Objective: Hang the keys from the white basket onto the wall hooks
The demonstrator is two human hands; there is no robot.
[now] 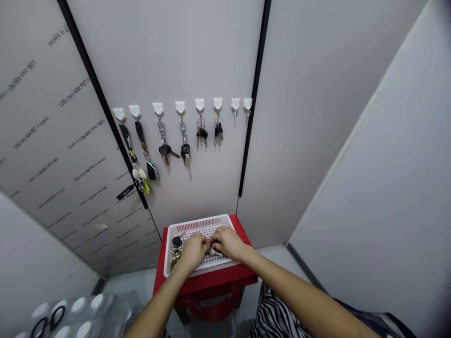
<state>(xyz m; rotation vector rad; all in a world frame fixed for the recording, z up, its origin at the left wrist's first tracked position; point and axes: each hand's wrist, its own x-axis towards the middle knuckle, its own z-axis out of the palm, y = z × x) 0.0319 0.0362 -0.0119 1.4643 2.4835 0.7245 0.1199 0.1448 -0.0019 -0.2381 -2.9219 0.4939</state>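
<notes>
A white perforated plastic basket holds several loose keys. Both my hands reach down into it, fingertips nearly meeting over its middle. My left hand is closed in a pinch, and my right hand is closed beside it. Between them and under my right fingers shows a small bunch of silvery keys, partly hidden by the hands. At the basket's left side lie a black-headed key and a brass-coloured bunch, near my left hand.
The basket stands on a red stool. Above, a row of white hooks on the wall carries several key bunches; the two rightmost hooks hold nothing. At lower left, black-handled scissors lie on bottles.
</notes>
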